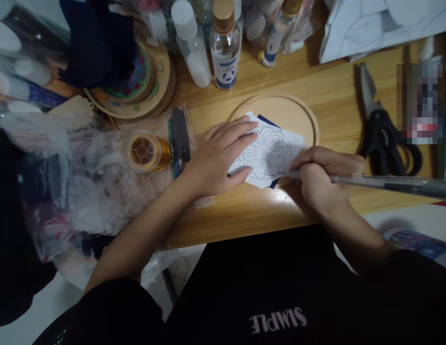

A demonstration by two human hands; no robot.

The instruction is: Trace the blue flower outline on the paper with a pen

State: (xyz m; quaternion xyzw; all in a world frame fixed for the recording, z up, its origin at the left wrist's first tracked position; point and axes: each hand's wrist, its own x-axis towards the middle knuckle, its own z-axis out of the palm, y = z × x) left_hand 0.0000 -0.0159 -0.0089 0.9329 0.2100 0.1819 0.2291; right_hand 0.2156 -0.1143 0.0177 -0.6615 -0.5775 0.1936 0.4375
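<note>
- Head view: the flower-patterned paper (pixel 265 151) is lying over a dark blue sheet (pixel 267 120) on the round wooden tray (pixel 300 111), which is resting on the bench (pixel 223 218).
- Left hand (pixel 217 158) is lying open, fingers spreading across the paper's left side, holding nothing, probably pinning the layers against slipping.
- Right hand (pixel 321 179) is closing around a pen (pixel 384 182) near its tip, likely for fine control; the tip is pointing at the pattern's lower right edge.
</note>
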